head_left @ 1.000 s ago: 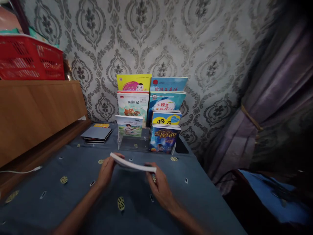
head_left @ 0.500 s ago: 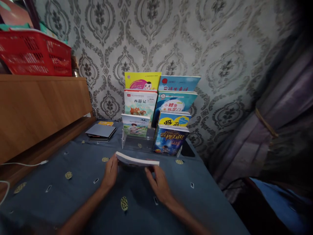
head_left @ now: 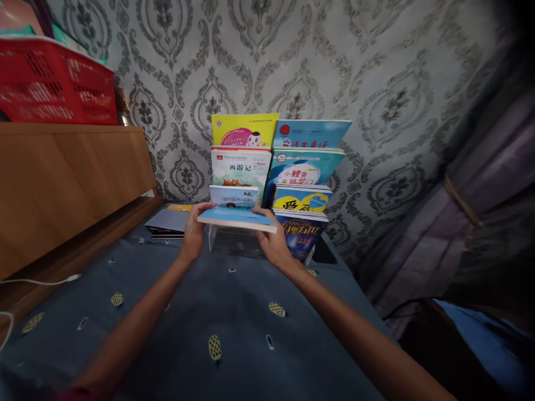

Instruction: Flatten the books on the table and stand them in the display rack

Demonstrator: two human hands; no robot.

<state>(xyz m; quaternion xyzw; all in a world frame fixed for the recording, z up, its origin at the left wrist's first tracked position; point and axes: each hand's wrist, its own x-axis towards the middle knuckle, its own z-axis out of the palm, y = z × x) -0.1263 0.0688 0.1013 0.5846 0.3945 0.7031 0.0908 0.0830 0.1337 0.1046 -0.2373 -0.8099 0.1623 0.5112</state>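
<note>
Both my hands hold a thin blue-covered book [head_left: 236, 216] nearly flat, just above the empty front left slot of a clear acrylic book stand [head_left: 234, 242]. My left hand [head_left: 194, 231] grips the book's left edge. My right hand [head_left: 273, 239] grips its right edge. Behind the held book, the stand's tiers carry several picture books: a pale green one [head_left: 234, 196], a white one [head_left: 241, 167], a yellow one [head_left: 244, 129], and on the right blue and yellow ones [head_left: 303, 197], with a dark starry book [head_left: 303, 234] in front.
A blue patterned tablecloth [head_left: 234, 334] covers the table. A grey stack of flat items [head_left: 167, 221] lies at the back left. A wooden cabinet [head_left: 62, 184] with a red basket [head_left: 58, 83] stands left, with a white cable [head_left: 37, 280] below it. Curtains [head_left: 472, 184] hang right.
Both hands have lifted the thin book off the low spot near the cloth and carried it forward and up to the stand's front left slot. Its blue cover now shows.
</note>
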